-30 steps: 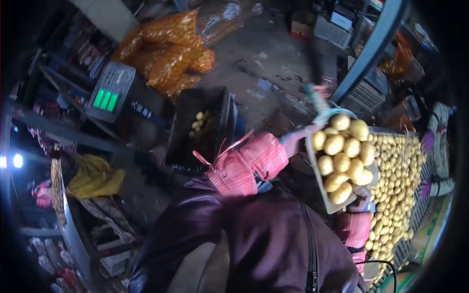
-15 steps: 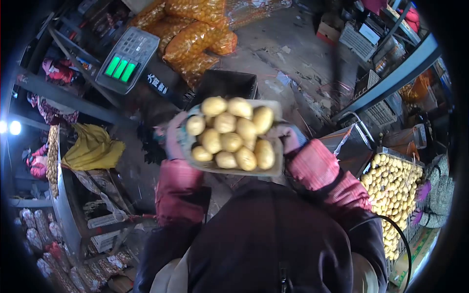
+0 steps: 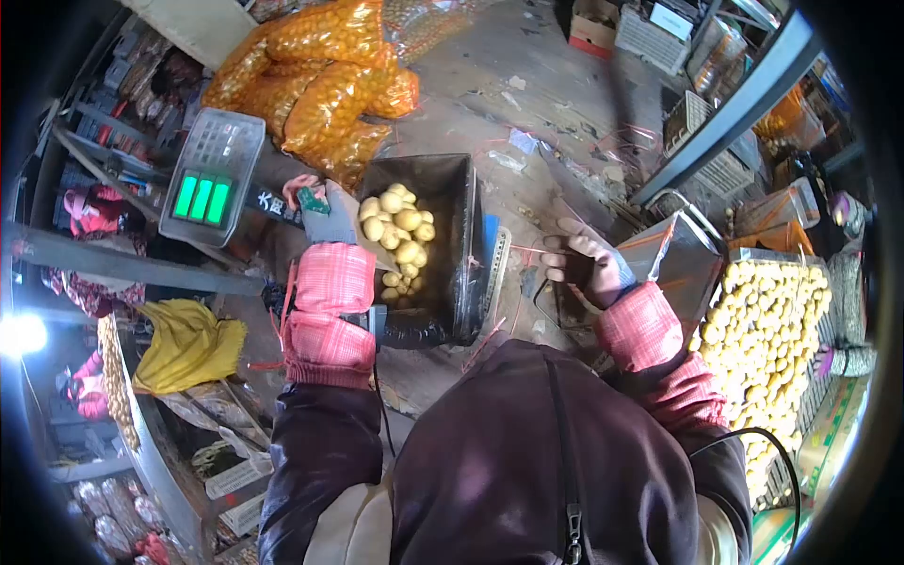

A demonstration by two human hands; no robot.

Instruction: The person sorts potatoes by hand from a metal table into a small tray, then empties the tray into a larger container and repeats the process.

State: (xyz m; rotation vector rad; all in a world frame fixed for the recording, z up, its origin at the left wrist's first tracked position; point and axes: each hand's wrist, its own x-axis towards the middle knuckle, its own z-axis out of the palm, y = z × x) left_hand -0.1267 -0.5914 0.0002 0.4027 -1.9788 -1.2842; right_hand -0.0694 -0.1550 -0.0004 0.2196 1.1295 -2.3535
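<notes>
My left hand [image 3: 318,209], in a glove, is closed on a shallow tray [image 3: 378,252] tipped steeply at the left side of a black bin [image 3: 460,254]. Its fingers are partly hidden from me. Yellow potatoes [image 3: 403,224] lie in a heap at the tray's lower side, inside the bin's left half. To the right of the bin, my gloved right hand [image 3: 586,259] hangs in the air with its fingers apart and nothing in them.
A scale display [image 3: 212,179] with green digits stands left of the bin. Orange net sacks [image 3: 330,94] lie behind it. A crate heaped with potatoes [image 3: 767,339] sits at the right, below a slanted metal post [image 3: 730,108]. People in pink work at far left.
Both hands held the potato-filled tray level; now only my left hand holds it, tipped at the bin, and the potatoes have slid down. My right hand has let go and moved right.
</notes>
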